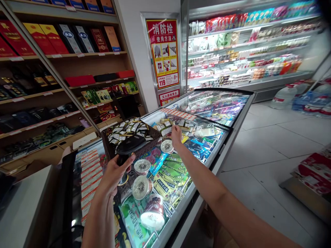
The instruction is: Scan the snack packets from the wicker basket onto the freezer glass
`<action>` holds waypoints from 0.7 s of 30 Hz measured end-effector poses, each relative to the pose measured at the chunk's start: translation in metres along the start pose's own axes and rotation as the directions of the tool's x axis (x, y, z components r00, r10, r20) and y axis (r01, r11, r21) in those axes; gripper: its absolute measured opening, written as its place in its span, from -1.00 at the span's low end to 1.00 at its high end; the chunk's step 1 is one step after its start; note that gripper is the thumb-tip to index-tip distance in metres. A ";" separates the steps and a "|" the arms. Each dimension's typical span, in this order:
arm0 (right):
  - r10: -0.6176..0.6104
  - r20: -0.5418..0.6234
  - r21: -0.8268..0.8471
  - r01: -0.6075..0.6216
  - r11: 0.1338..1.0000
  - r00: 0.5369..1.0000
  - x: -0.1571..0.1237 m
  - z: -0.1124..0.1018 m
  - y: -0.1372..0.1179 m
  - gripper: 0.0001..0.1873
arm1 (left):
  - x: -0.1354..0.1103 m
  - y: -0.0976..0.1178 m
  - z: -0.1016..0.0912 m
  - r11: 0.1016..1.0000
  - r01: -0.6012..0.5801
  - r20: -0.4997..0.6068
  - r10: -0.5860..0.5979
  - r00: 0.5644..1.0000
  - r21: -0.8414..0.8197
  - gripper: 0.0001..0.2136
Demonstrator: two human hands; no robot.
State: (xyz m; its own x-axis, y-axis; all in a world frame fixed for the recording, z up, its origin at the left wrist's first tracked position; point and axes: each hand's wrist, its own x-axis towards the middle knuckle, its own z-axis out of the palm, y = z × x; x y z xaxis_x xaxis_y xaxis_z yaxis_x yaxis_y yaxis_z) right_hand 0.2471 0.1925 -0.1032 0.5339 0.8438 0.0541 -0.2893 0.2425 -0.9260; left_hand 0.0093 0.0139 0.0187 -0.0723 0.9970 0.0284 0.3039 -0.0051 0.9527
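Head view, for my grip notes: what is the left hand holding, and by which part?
The left hand holds a black handled object by its narrow stem, below the wide head; what the object is cannot be told.

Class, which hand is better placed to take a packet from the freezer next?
Probably the right hand: it reaches over the glass-topped chest freezer, while the left hand is busy at the dark wicker basket.
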 end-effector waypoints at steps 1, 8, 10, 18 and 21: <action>0.062 -0.090 0.044 -0.059 0.997 0.994 0.008 -0.004 0.002 -0.67 | 0.000 0.000 -0.001 1.000 -0.001 -0.004 0.001 1.000 0.002 -0.56; 0.193 -0.018 0.162 -0.188 0.969 0.981 0.029 -0.013 0.006 -0.80 | 0.000 0.002 -0.007 1.000 -0.005 0.002 0.005 1.000 -0.002 -0.57; 0.120 0.038 -0.036 -0.118 0.992 0.992 0.016 -0.006 0.008 -0.70 | 0.000 0.001 -0.011 1.000 0.010 -0.009 -0.010 1.000 -0.012 -0.56; -0.300 0.605 -0.565 0.663 0.491 0.737 -0.043 0.038 0.000 -0.75 | 0.003 -0.003 -0.025 0.995 0.027 -0.072 -0.034 0.997 -0.101 -0.54; -0.114 0.727 -0.628 0.723 0.287 0.677 -0.038 0.068 -0.012 -0.73 | 0.004 -0.007 -0.029 0.995 0.004 -0.072 -0.011 0.997 -0.099 -0.53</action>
State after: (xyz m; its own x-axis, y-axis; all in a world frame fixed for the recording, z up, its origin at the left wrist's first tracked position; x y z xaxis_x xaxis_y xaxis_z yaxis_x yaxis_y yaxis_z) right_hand 0.1758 0.1901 -0.0685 -0.1834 0.8918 0.4136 0.8021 0.3790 -0.4615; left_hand -0.0207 0.0156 0.0211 -0.1435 0.9889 0.0392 0.2076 -0.0087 0.9782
